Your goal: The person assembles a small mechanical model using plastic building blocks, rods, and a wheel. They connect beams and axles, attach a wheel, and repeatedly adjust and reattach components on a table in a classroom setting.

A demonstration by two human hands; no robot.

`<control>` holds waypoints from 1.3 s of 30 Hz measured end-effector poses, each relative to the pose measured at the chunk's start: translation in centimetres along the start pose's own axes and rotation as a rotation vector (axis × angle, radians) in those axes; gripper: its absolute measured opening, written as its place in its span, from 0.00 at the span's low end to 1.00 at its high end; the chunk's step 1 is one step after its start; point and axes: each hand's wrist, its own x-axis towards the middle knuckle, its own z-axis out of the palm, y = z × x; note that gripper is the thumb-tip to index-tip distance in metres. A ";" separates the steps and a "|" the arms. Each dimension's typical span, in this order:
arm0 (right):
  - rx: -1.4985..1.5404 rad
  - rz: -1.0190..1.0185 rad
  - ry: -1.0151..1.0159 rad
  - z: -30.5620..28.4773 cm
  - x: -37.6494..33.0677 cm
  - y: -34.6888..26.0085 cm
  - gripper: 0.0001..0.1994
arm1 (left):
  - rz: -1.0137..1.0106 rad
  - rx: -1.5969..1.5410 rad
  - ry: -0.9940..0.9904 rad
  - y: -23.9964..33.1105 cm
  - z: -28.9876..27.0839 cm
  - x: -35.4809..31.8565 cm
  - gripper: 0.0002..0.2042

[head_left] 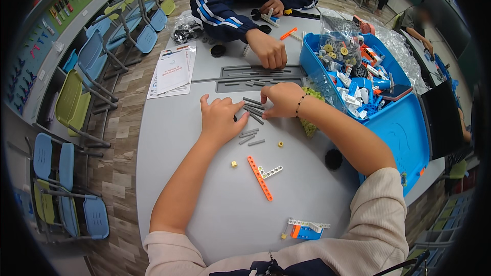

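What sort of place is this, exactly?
Probably a classroom or school workshop: blue and green chairs are lined up along the left, a green wall board displays small items, and a blue bin of plastic building parts sits on the table.

My left forearm and right forearm, both bare, reach forward and slant inward. My left hand is palm down, little finger spread wide, thumb and index finger pointing right. My right hand turns left, thumb and index finger curved with a gap between their tips. The 2 hands face each other, near but apart.
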 end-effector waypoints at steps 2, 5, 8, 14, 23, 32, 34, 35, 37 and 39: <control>-0.004 -0.021 0.010 0.1 0.0 0.1 0.19 | 0.005 0.000 -0.004 0.0 0.1 0.0 0.12; 0.008 -0.037 0.000 0.2 0.0 0.2 0.19 | 0.015 0.001 0.015 0.0 0.2 0.0 0.11; 0.005 -0.033 -0.010 0.0 0.0 0.1 0.19 | 0.023 -0.012 0.061 0.1 0.3 0.0 0.11; -0.012 -0.022 -0.106 -0.7 -0.5 -0.2 0.21 | -0.035 0.027 0.007 -0.1 0.1 0.2 0.17; -0.002 -0.090 -0.096 0.0 -0.5 0.2 0.20 | 0.020 0.048 -0.110 -0.2 0.2 1.0 0.19; 0.008 -0.059 -0.088 -0.2 -0.3 0.2 0.20 | 0.033 0.007 -0.124 -0.6 -0.4 1.2 0.19; -0.013 -0.073 -0.093 -0.1 -0.4 0.2 0.21 | 0.036 0.007 -0.135 -0.5 -0.4 1.2 0.19; -0.017 -0.088 -0.083 -0.1 -0.4 0.2 0.22 | 0.038 0.006 -0.141 -0.5 -0.4 1.2 0.19; -0.020 -0.085 -0.088 0.1 -0.3 0.2 0.22 | 0.047 0.010 -0.138 -0.4 -0.4 1.2 0.19; -0.017 -0.082 -0.087 0.2 -0.2 0.2 0.22 | 0.053 0.008 -0.143 -0.4 -0.4 1.2 0.19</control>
